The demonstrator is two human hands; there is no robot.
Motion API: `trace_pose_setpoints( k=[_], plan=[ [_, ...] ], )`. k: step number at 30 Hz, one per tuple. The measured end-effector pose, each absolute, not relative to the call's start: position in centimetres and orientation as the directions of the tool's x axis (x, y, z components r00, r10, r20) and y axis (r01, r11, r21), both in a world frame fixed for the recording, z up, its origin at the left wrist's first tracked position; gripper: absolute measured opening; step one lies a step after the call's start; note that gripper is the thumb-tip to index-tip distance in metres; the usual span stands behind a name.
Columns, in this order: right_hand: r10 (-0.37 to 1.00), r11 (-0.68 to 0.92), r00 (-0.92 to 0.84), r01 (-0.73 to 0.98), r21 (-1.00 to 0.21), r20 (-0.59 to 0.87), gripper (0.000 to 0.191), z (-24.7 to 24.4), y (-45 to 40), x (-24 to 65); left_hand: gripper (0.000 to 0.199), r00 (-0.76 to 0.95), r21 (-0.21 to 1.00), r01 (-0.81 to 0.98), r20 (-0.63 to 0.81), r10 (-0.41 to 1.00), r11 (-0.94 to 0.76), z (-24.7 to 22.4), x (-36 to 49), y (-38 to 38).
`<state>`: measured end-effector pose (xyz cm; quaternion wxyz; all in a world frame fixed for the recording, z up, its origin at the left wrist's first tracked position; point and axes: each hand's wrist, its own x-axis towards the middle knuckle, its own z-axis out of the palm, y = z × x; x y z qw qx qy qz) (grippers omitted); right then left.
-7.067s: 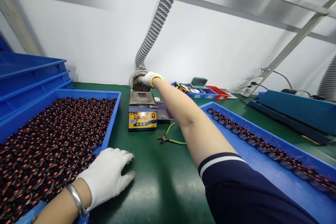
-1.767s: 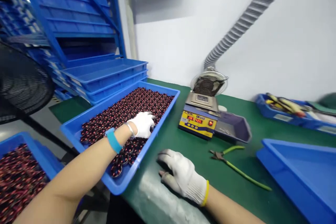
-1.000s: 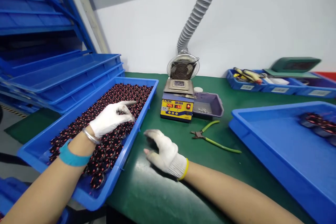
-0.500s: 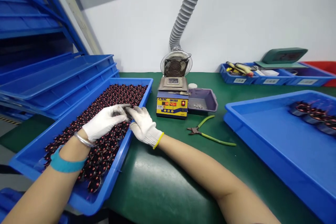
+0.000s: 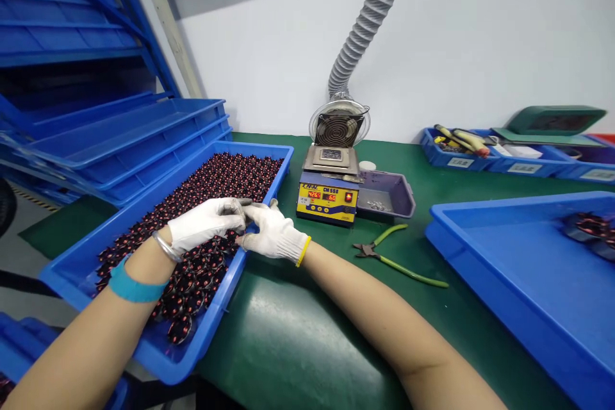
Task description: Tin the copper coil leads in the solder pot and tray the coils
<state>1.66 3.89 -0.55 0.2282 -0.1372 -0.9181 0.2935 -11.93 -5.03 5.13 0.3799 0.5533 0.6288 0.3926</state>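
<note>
- Curled, with fingertips drawn together, at the left hand in a white glove; bent likewise and meeting it, at the right hand in a white knit glove with a yellow cuff.
- Too hidden between the fingertips to tell how far open either grip is, or what, if anything, is held.
- Poised together over the right-hand rim of a long blue plastic tray, near the many small round black parts with red spots packed inside it.
- Worn on the left arm: a silver metal bangle and a teal band.
- Lying on the green tabletop, to the right of both hands: green-handled metal cutters, handles spread.
- Beyond the hands, standing beside the tray: a yellow-and-blue box with lit red digits, below a round dark fan and a grey ribbed duct.
- Just beside the box: a purple plastic bin with small silvery bits inside.
- Farther right: a second blue tray, holding a few dark round parts at its far side.
- At far left: stacked blue trays.
</note>
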Motion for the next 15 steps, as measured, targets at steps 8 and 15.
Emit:
trace_pose_setpoints(
  k=[8,15],
  plan=[
    [0.368,0.914,-0.711,0.16,-0.372,0.599,0.049,-0.8,4.3,1.6,0.022,-0.229,0.966,-0.254,-0.103,0.968,0.043,4.6,-12.1,-4.4],
    [0.018,0.992,-0.609,0.109,0.062,0.793,0.029,0.0,5.7,2.6,0.041,-0.187,0.949,-0.268,-0.218,0.958,0.164,3.3,-12.5,-3.6]
  ],
)
